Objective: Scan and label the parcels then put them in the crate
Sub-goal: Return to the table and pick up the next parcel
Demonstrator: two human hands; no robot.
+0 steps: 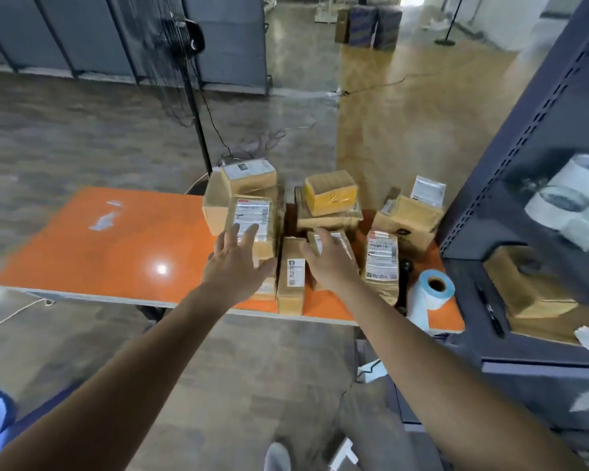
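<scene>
Several brown cardboard parcels are piled on the right half of an orange table [116, 253]. My left hand [235, 263] reaches out with spread fingers over a labelled parcel [254, 219] in the left stack. My right hand [330, 260] is open above a small labelled parcel [334, 241] in the middle; whether either hand touches a parcel is unclear. A narrow parcel [291, 280] lies between my hands. Another labelled parcel [381, 256] sits to the right. A black scanner [404, 277] and a blue label roll [430, 294] lie at the table's right end. No crate is in view.
A dark metal shelf rack [538, 185] stands right against the table, holding white rolls [572, 198] and a cardboard box [524, 283]. A black fan stand [198, 124] rises behind the table. A yellow-wrapped parcel [330, 192] tops the middle stack. The image is motion-blurred.
</scene>
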